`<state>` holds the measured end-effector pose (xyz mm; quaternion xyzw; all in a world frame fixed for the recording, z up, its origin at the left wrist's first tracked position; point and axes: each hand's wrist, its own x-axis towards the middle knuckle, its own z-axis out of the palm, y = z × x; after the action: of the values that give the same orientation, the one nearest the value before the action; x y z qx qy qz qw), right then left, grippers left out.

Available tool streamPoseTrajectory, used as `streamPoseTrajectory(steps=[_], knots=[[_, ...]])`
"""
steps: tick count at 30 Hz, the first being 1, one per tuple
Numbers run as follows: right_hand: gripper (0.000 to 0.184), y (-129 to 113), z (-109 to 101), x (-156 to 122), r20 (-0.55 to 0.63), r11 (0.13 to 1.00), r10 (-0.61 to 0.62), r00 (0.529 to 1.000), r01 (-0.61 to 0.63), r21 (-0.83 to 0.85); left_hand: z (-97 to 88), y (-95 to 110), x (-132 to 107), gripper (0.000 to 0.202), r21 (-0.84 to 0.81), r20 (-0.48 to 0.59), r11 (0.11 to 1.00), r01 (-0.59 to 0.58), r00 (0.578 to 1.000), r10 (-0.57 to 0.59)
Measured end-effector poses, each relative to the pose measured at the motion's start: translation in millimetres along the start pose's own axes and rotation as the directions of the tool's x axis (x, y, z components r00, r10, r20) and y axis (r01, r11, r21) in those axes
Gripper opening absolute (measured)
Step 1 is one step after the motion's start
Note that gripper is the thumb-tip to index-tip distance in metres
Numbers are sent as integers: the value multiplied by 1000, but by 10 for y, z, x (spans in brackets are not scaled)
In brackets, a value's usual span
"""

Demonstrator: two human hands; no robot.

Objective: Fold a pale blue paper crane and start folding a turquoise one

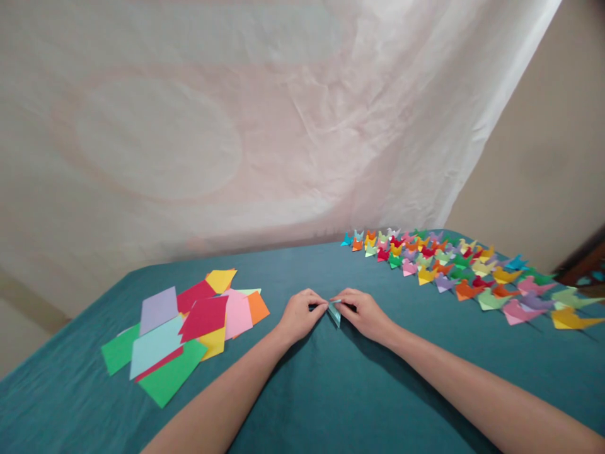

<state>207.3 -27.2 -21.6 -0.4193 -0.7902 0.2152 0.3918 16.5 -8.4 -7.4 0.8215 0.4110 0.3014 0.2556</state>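
Bare forearms (439,366) end in left hand (300,315) and right hand (363,312), pinching folded pale-blue paper (335,315); multicoloured paper birds (443,270) at two o'clock.

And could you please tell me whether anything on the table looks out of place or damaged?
Nothing looks spilled or damaged. Only the coloured paper sheets lie untidily, overlapping at odd angles on the left, whereas the folded paper birds on the right stand in rough rows.
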Motion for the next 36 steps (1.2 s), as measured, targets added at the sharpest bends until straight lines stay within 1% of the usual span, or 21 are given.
streamPoseTrajectory(steps=[6,14,20,23,27,36], knots=[[22,6,-7,-5,-3,1000,3,1000,-3,-9,2,11,-2,19,11,-4,1000,-3,1000,3],[23,23,4,-9,4,999,-14,1000,15,-46,0,24,-35,20,111,1,993,-38,999,39],[25,18,5,-15,18,997,-20,1000,21,-80,-2,43,-58,21,205,10,975,-86,996,86],[26,29,6,-22,29,995,-32,999,34,-91,-12,57,-70,20,292,35,948,-129,992,124],[29,50,13,-31,34,992,-44,998,48,-115,-31,85,-71,18,426,82,882,-202,979,185],[31,45,16,-58,44,979,-59,997,66,-193,-47,164,4,18,586,152,767,-259,966,210]])
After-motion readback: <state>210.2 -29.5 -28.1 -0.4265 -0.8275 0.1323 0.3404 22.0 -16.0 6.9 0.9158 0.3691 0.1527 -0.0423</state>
